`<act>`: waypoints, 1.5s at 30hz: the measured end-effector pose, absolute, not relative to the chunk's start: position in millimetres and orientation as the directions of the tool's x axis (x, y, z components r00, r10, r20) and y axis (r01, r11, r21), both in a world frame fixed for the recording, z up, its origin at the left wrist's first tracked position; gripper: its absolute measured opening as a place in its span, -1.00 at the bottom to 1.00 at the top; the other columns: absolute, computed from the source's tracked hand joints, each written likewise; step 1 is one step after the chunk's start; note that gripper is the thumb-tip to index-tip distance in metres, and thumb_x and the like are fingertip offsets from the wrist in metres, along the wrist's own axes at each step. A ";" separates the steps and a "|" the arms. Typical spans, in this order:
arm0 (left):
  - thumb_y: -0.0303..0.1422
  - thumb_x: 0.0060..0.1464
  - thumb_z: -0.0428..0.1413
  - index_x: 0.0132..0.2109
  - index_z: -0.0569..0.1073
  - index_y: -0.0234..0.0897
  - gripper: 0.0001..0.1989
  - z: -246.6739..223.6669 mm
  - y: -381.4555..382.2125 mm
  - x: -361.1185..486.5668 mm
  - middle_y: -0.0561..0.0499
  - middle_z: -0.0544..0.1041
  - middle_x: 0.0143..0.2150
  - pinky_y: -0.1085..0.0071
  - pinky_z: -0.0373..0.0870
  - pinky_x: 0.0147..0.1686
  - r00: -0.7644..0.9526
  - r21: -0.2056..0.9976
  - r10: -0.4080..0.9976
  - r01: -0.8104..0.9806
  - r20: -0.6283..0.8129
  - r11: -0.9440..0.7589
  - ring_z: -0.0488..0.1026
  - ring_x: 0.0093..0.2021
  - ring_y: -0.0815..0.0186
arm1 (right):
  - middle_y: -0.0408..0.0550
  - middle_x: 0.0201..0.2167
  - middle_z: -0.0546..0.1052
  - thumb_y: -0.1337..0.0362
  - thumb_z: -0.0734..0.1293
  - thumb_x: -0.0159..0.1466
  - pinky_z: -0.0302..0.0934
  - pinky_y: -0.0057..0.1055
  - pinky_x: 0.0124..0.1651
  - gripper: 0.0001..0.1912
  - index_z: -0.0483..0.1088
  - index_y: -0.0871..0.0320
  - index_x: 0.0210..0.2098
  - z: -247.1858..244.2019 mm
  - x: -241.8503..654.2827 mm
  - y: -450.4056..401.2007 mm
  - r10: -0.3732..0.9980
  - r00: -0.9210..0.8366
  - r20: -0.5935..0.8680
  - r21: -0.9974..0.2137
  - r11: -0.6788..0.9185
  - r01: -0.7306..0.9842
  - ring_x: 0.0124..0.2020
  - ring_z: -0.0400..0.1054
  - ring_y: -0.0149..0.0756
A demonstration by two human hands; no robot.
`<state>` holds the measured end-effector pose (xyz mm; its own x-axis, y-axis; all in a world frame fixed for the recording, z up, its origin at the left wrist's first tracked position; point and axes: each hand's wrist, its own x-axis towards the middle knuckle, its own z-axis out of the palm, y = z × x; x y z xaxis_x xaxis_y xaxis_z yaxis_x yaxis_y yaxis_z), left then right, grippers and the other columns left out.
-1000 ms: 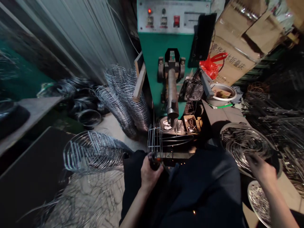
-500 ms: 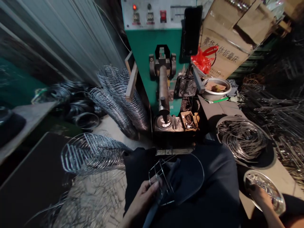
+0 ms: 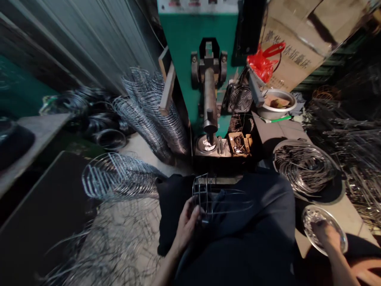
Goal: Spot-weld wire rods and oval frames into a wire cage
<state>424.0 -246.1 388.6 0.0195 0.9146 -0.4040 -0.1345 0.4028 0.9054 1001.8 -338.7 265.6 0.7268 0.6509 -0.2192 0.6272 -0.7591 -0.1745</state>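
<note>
My left hand (image 3: 188,222) is closed on the near left edge of a small wire frame (image 3: 204,194), held above my dark-clothed lap. The frame has a grid-like part at the left and a long wire loop reaching right. My right hand (image 3: 329,236) reaches into a round metal bowl (image 3: 344,243) of small shiny pieces at the lower right. Its fingertips are dark and blurred among the pieces, so what they hold, if anything, cannot be seen.
Ahead stands a green machine (image 3: 181,51) with a metal arm (image 3: 209,95) over a small round plate. Stacked wire frames (image 3: 119,176) lie left. Coiled wire (image 3: 303,167) sits in a tray at right, beyond the bowl. Loose wires cover the floor at lower left.
The wire frame has turned in my left hand, its loop now flatter and pointing right. My right hand is deeper over the bowl's middle. The view has tilted downward slightly.
</note>
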 end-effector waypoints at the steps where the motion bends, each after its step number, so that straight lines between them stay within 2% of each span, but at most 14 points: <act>1: -0.03 0.13 0.17 0.26 0.26 -0.27 -0.34 390.8 -242.0 424.7 0.01 0.50 -0.33 0.47 0.35 -0.42 0.010 0.893 0.905 -0.160 -0.424 0.420 0.37 -0.45 0.39 | 0.19 -0.66 0.41 -0.01 0.27 -0.03 0.35 0.19 -0.31 -0.77 0.24 0.00 -0.57 280.6 998.8 -331.2 0.622 0.757 -0.199 -0.180 -0.782 0.596 -0.39 0.47 0.40; 2: -0.03 0.10 0.19 0.23 0.29 -0.29 -0.34 391.6 -239.6 426.1 0.02 0.49 -0.34 0.48 0.34 -0.42 0.006 0.880 0.894 -0.176 -0.448 0.442 0.37 -0.46 0.40 | 0.26 -0.60 0.45 -0.01 0.27 0.01 0.36 0.15 -0.29 -0.76 0.30 0.02 -0.48 297.5 993.3 -321.6 0.609 0.774 -0.174 -0.192 -0.792 0.580 -0.35 0.48 0.37; 4: -0.01 0.06 0.22 0.13 0.38 -0.34 -0.38 390.4 -239.2 431.5 0.02 0.48 -0.38 0.48 0.35 -0.43 0.006 0.859 0.875 -0.189 -0.484 0.476 0.39 -0.45 0.40 | 0.30 -0.45 0.52 0.02 0.31 0.08 0.35 0.01 -0.27 -0.73 0.39 0.02 -0.29 334.2 972.4 -296.1 0.612 0.787 -0.070 -0.393 -0.742 0.543 -0.32 0.49 0.20; 6: 0.00 0.07 0.20 0.04 0.41 -0.35 -0.44 388.7 -240.9 439.4 0.06 0.44 -0.43 0.47 0.37 -0.45 -0.004 0.847 0.866 -0.209 -0.500 0.489 0.41 -0.48 0.38 | 0.24 -0.37 0.55 0.04 0.28 0.18 0.36 -0.07 -0.25 -0.75 0.45 0.02 -0.26 370.6 936.3 -265.0 0.720 0.692 -0.050 -0.594 -0.579 0.559 -0.32 0.50 0.05; 7: 0.01 0.08 0.18 0.01 0.40 -0.33 -0.46 388.5 -241.0 443.9 0.09 0.41 -0.46 0.47 0.38 -0.48 -0.014 0.842 0.863 -0.227 -0.505 0.489 0.41 -0.50 0.39 | 0.20 -0.30 0.57 0.04 0.30 0.19 0.37 -0.07 -0.18 -0.73 0.47 0.05 -0.24 387.3 912.9 -249.3 0.755 0.655 0.021 -0.687 -0.465 0.558 -0.27 0.50 0.04; 9: 0.03 0.11 0.14 0.02 0.36 -0.28 -0.48 389.8 -237.9 452.7 0.17 0.34 -0.49 0.49 0.36 -0.58 -0.054 0.831 0.855 -0.275 -0.515 0.484 0.38 -0.59 0.41 | 0.12 -0.19 0.59 0.04 0.36 0.22 0.36 -0.10 -0.01 -0.72 0.53 0.09 -0.21 415.6 858.7 -221.0 0.900 0.429 0.077 -0.789 -0.208 0.578 -0.14 0.49 -0.01; 12: 0.05 0.14 0.10 0.03 0.34 -0.26 -0.49 394.3 -224.8 462.0 0.24 0.24 -0.53 0.53 0.28 -0.70 -0.136 0.840 0.859 -0.330 -0.494 0.431 0.26 -0.71 0.48 | -0.02 -0.15 0.60 0.11 0.34 0.33 0.34 -0.15 0.05 -0.77 0.54 0.07 -0.13 443.1 775.2 -190.2 0.988 -0.009 0.153 -0.795 0.128 0.593 -0.10 0.50 -0.12; 15: 0.05 0.16 0.10 0.01 0.36 -0.28 -0.50 399.7 -207.5 464.5 0.25 0.21 -0.54 0.54 0.26 -0.73 -0.172 0.868 0.885 -0.344 -0.432 0.357 0.23 -0.73 0.50 | -0.06 -0.13 0.61 0.22 0.27 0.41 0.25 -0.12 0.15 -0.80 0.53 0.06 -0.10 452.4 714.1 -168.2 0.890 -0.357 0.285 -0.689 0.448 0.569 0.07 0.43 -0.11; 17: 0.05 0.16 0.10 -0.01 0.37 -0.28 -0.51 403.2 -197.0 463.3 0.24 0.22 -0.53 0.55 0.26 -0.73 -0.177 0.879 0.895 -0.339 -0.409 0.335 0.25 -0.72 0.51 | -0.06 -0.13 0.61 0.26 0.24 0.43 0.13 -0.04 0.22 -0.80 0.51 0.06 -0.09 450.1 692.0 -154.5 0.821 -0.468 0.327 -0.586 0.565 0.582 0.16 0.36 -0.09; 21: 0.07 0.10 0.14 -0.06 0.40 -0.30 -0.49 409.7 -180.3 459.2 0.24 0.23 -0.54 0.57 0.23 -0.75 -0.178 0.869 0.892 -0.369 -0.415 0.331 0.24 -0.72 0.52 | -0.06 -0.11 0.61 0.31 0.23 0.44 -0.03 0.02 0.26 -0.81 0.48 0.08 -0.06 437.6 678.8 -129.7 0.786 -0.526 0.324 -0.475 0.616 0.628 0.19 0.32 -0.10; 28: -0.01 0.02 0.26 -0.05 0.37 -0.32 -0.47 414.1 -156.4 454.6 0.27 0.27 -0.59 0.56 0.19 -0.78 -0.223 0.855 0.898 -0.454 -0.380 0.249 0.23 -0.76 0.49 | -0.05 -0.08 0.60 0.40 0.23 0.43 -0.10 -0.02 0.26 -0.72 0.42 0.06 0.07 434.6 674.2 -109.1 0.747 -0.534 0.397 -0.348 0.661 0.665 0.21 0.29 -0.13; 36: -0.07 0.03 0.28 -0.05 0.38 -0.31 -0.52 413.9 -137.0 444.7 0.27 0.29 -0.64 0.58 0.16 -0.80 -0.280 0.856 0.893 -0.482 -0.352 0.186 0.22 -0.78 0.49 | -0.07 -0.14 0.61 0.38 0.26 0.43 -0.03 -0.09 0.20 -0.80 0.44 0.08 -0.01 449.2 667.3 -80.3 0.675 -0.534 0.509 -0.342 0.728 0.594 0.14 0.35 -0.16; 45: -0.05 0.00 0.30 -0.04 0.38 -0.31 -0.48 412.3 -115.5 441.0 0.27 0.29 -0.66 0.57 0.17 -0.81 -0.330 0.861 0.900 -0.501 -0.286 0.089 0.20 -0.79 0.48 | -0.06 -0.16 0.62 0.42 0.26 0.41 0.03 -0.13 0.10 -0.77 0.46 0.08 -0.01 455.1 656.4 -48.5 0.611 -0.518 0.599 -0.340 0.779 0.527 0.11 0.38 -0.17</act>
<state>441.0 -115.5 412.3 -0.3301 0.8997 -0.2855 -0.5009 0.0894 0.8609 656.4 -48.5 455.1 -0.5177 0.6111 0.5988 0.5269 0.7791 -0.3397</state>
